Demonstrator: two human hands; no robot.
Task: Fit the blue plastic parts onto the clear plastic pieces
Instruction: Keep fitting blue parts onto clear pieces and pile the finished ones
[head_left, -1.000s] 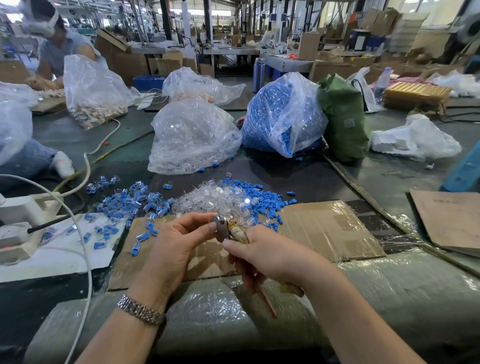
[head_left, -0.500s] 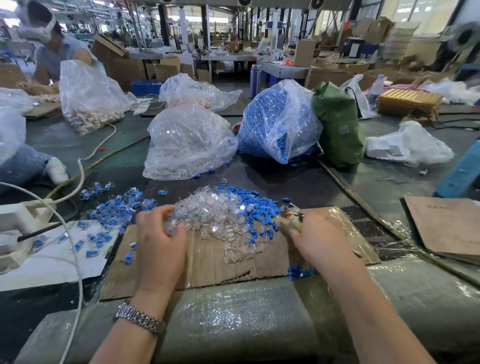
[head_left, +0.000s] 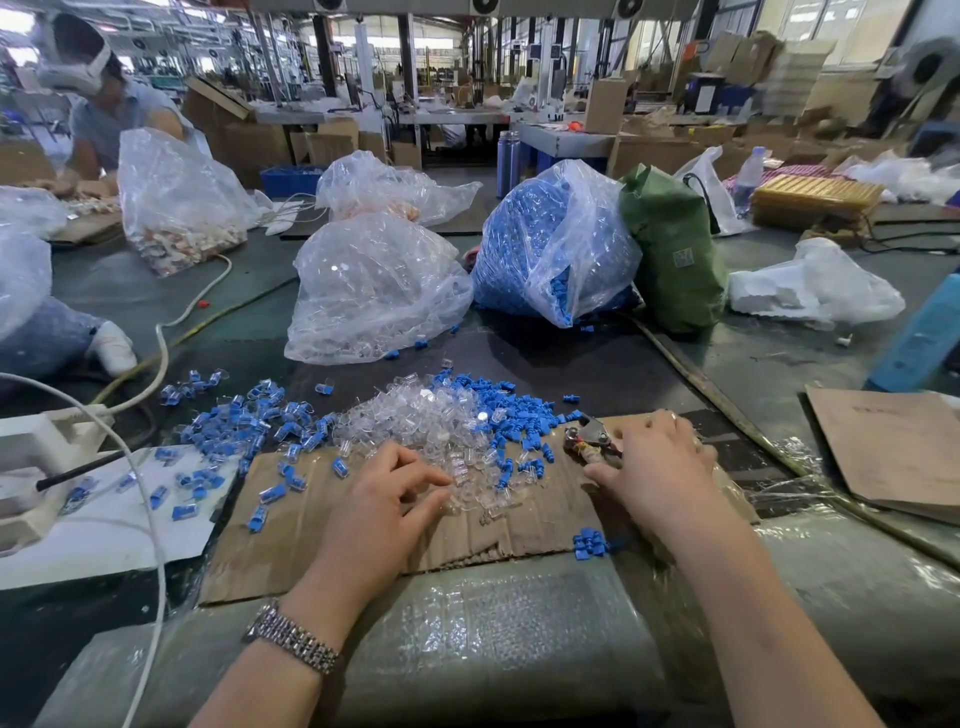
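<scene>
Head view, left hand (head_left: 382, 499) fingering clear pieces (head_left: 441, 431), right hand (head_left: 657, 467) gripping pliers (head_left: 589, 439)

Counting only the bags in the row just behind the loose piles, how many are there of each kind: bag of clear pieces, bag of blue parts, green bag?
bag of clear pieces: 1
bag of blue parts: 1
green bag: 1
Total: 3

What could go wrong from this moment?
The left hand reaching into the clear pieces could push them off the cardboard. The few blue parts at its front edge could drop off. The right hand holds pliers that may snag nearby parts.
</scene>
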